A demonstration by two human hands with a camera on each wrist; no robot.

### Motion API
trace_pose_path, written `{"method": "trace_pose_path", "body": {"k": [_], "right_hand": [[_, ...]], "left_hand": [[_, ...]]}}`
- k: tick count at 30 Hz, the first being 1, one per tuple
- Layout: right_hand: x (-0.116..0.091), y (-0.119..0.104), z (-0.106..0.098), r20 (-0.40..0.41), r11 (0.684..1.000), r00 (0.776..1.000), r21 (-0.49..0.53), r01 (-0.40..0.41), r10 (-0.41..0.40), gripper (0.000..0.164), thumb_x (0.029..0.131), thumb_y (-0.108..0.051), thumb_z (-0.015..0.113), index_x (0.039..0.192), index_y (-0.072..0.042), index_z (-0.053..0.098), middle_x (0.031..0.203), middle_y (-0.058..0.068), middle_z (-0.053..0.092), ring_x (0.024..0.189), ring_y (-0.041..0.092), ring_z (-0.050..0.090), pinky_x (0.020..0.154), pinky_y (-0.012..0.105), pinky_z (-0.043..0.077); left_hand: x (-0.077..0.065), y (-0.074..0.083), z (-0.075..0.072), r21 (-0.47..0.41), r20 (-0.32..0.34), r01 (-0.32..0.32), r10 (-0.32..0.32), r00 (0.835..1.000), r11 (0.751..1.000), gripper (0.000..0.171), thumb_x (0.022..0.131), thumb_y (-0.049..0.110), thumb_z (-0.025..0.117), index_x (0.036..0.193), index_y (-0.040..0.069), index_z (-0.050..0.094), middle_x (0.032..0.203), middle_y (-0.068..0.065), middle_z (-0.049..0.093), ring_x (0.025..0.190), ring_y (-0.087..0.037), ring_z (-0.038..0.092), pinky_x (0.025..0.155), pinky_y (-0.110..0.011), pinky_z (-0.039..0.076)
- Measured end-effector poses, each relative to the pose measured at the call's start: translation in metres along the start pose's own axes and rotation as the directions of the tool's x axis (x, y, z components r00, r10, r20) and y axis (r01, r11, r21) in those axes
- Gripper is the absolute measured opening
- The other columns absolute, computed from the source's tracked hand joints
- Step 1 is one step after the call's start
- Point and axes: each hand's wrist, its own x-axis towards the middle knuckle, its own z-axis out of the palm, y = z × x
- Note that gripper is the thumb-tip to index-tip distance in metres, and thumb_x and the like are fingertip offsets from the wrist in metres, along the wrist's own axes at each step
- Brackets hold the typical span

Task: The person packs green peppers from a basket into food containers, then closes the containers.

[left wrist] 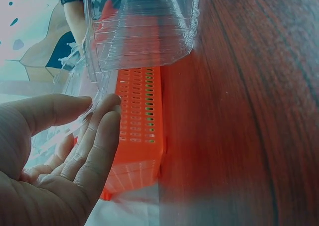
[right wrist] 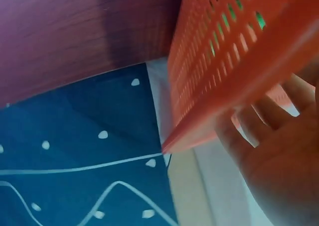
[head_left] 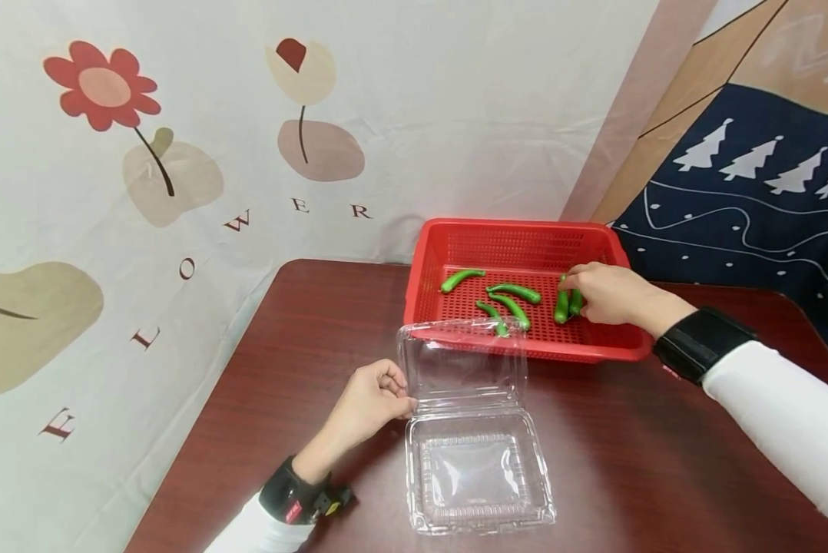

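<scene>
A clear plastic clamshell box (head_left: 479, 507) lies on the table with its lid (head_left: 455, 369) raised. My left hand (head_left: 375, 395) pinches the box's left edge near the hinge; in the left wrist view the thumb (left wrist: 65, 111) and fingertips meet at this clear edge. My right hand (head_left: 607, 292) reaches into a red plastic basket (head_left: 518, 226), its fingers over two green chili peppers (head_left: 561, 307) at the right side. In the right wrist view the basket's rim hides the fingertips, so their hold on the peppers cannot be made out.
Several more green peppers (head_left: 514, 292) lie in the left and middle of the basket. The raised lid overlaps the basket's front wall in the head view. Behind the dark red-brown table (head_left: 303, 322) hang a printed white cloth (head_left: 400, 92) and a navy cloth (head_left: 746, 200).
</scene>
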Motion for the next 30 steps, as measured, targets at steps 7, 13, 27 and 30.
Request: {"method": "trace_pose_path", "body": {"k": [7, 13, 27, 30], "right_hand": [[0.012, -0.011, 0.011, 0.1, 0.998, 0.995, -0.069, 0.001, 0.006, 0.048, 0.077, 0.01, 0.08, 0.123, -0.002, 0.075, 0.127, 0.031, 0.066, 0.113, 0.046, 0.064, 0.097, 0.063, 0.054], [0.017, -0.013, 0.02, 0.131, 0.995, 0.991, -0.097, 0.001, 0.012, 0.041, 0.082, 0.006, 0.08, 0.122, -0.003, 0.075, 0.105, 0.021, 0.068, 0.089, 0.035, 0.067, 0.088, 0.056, 0.06], [0.018, -0.007, 0.029, 0.138, 0.999, 0.99, -0.031, -0.031, 0.035, 0.027, 0.085, 0.008, 0.077, 0.109, -0.005, 0.076, 0.089, 0.01, 0.066, 0.08, 0.026, 0.061, 0.087, 0.053, 0.06], [0.018, -0.006, 0.026, 0.139, 0.999, 0.99, 0.004, -0.037, 0.036, 0.028, 0.083, 0.009, 0.078, 0.108, -0.003, 0.076, 0.09, 0.011, 0.068, 0.08, 0.026, 0.062, 0.089, 0.055, 0.06]], "left_hand": [[-0.001, -0.001, -0.001, 0.001, -0.002, -0.003, 0.003, 1.0, 1.0, 0.025, 0.078, -0.007, 0.081, 0.091, -0.003, 0.06, 0.075, -0.005, 0.064, 0.062, -0.015, 0.067, 0.056, -0.028, 0.057], [-0.001, -0.001, -0.001, -0.004, 0.004, -0.007, 0.007, 1.0, 1.0, 0.025, 0.078, -0.008, 0.08, 0.091, -0.004, 0.059, 0.075, -0.006, 0.064, 0.063, -0.015, 0.068, 0.057, -0.032, 0.059], [0.0, -0.003, -0.001, -0.009, 0.009, -0.004, 0.004, 1.0, 1.0, 0.024, 0.079, -0.008, 0.079, 0.092, -0.003, 0.059, 0.075, -0.006, 0.064, 0.063, -0.016, 0.069, 0.056, -0.031, 0.058], [0.0, -0.003, -0.001, -0.006, 0.006, -0.006, 0.006, 1.0, 1.0, 0.024, 0.079, -0.007, 0.079, 0.092, -0.003, 0.059, 0.075, -0.005, 0.064, 0.063, -0.016, 0.069, 0.057, -0.031, 0.058]]}}
